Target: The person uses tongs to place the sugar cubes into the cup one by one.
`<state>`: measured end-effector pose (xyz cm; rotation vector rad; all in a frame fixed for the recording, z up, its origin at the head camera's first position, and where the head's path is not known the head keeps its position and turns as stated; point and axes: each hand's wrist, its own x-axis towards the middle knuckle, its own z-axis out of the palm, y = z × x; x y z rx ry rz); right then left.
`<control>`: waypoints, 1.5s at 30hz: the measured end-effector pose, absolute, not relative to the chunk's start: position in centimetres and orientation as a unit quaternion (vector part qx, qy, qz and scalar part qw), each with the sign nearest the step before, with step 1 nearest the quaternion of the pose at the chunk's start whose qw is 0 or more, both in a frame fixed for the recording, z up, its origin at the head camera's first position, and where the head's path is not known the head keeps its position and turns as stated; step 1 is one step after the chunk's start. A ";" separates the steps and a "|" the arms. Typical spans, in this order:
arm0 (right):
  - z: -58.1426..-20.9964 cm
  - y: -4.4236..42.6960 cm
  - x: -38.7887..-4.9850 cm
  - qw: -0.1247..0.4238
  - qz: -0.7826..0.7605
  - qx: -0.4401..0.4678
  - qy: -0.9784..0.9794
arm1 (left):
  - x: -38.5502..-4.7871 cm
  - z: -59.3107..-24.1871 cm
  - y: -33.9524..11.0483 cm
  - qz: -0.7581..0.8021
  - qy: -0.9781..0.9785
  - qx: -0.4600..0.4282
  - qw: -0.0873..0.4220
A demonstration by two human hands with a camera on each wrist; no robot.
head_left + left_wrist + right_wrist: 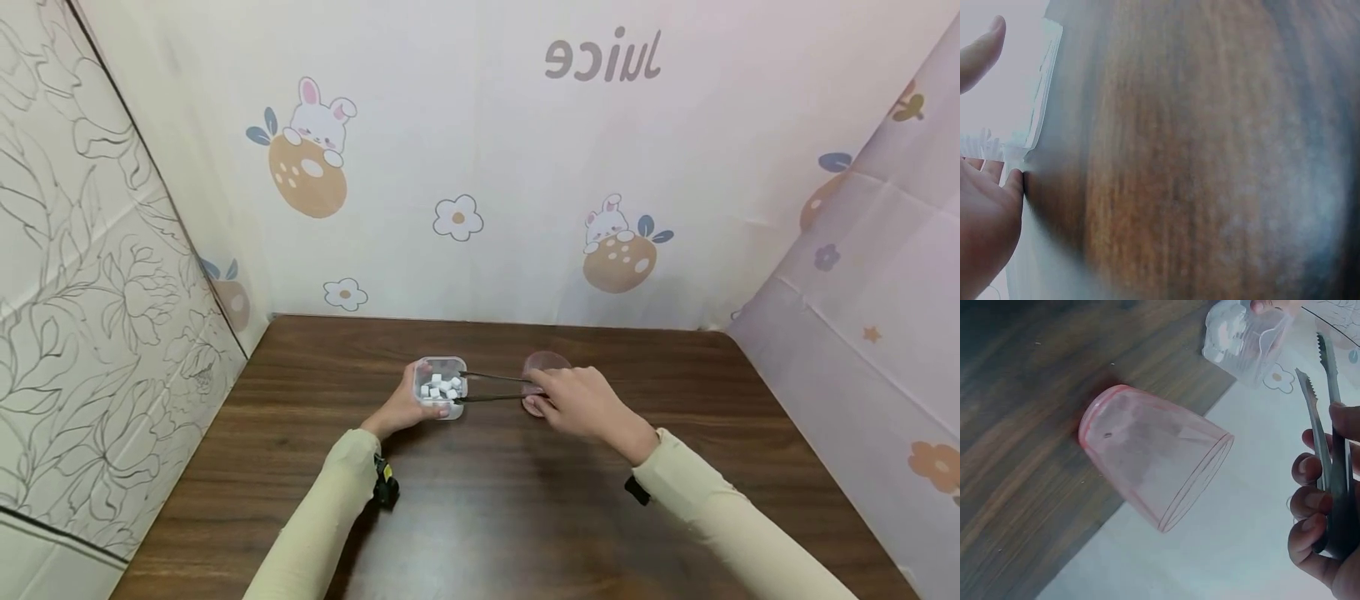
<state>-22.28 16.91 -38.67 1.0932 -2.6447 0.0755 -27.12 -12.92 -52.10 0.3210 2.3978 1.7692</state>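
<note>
My left hand (403, 407) grips a clear plastic container (444, 362) from its left side, thumb and fingers around it. Several small white cubes (436, 392) lie inside. In the left wrist view the container (1019, 87) is washed out by glare. Metal tongs (491, 398) are held in my right hand (588, 407), fingers curled round the arms. Their tips stand apart at the container's right side; no cube shows between them. Partly behind the right hand is a transparent pink cup (547, 361). The right wrist view shows this cup (1154, 456) upright, and the tongs' serrated tips.
Everything stands on a dark brown wooden table (480, 500). A patterned cloth wall (480, 150) rises behind its back edge, with further panels at left and right. The pink cup stands to the right of the container, below the tongs and right hand.
</note>
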 end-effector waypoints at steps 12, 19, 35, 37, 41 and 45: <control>-38.7 13.0 -25.4 0.148 -0.037 0.367 -0.918 | -27.1 -52.1 -13.0 0.584 0.801 0.108 0.075; -39.3 10.9 -26.6 0.167 -0.087 0.384 -0.904 | -27.0 -52.2 -12.9 0.591 0.795 0.111 0.074; -40.1 8.5 -27.9 0.182 -0.148 0.383 -0.894 | -27.3 -52.0 -12.9 0.585 0.801 0.110 0.069; -40.1 8.3 -27.9 0.184 -0.152 0.384 -0.892 | -27.4 -52.0 -13.0 0.586 0.800 0.111 0.067; -40.3 8.0 -28.0 0.194 -0.150 0.390 -0.887 | -27.4 -51.9 -13.1 0.588 0.798 0.111 0.071; -40.4 7.6 -28.1 0.194 -0.154 0.389 -0.887 | -27.4 -52.0 -13.2 0.588 0.798 0.107 0.077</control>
